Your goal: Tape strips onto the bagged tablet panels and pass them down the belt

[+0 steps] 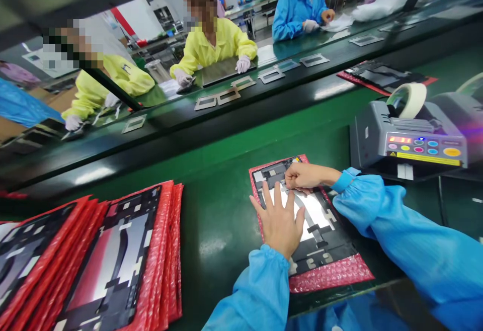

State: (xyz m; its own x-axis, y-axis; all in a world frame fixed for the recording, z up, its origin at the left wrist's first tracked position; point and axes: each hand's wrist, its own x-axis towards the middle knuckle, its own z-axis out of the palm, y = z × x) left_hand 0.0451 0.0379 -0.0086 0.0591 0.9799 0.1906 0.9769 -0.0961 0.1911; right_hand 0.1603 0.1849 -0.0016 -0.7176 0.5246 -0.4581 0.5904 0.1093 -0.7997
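A black and silver laminated sheet (320, 225) with cut-out shapes lies on a red bubble-wrap pouch (332, 275) on the green bench. My left hand (279, 220) rests on the sheet's left side, palm down, fingers spread. Near the sheet's top edge, my right hand (305, 176) touches the surface with its fingers closed together. Whether it pinches a thin layer is hidden by the fingers. Both of my forearms are in blue sleeves.
To the left stands a stack of red pouches (160, 250) holding similar sheets. An electronic tape dispenser (409, 140) with a tape roll stands to the right. A raised dark ledge (241, 135) runs beyond the bench, and gloved co-workers (213, 44) sit across it among metal frames.
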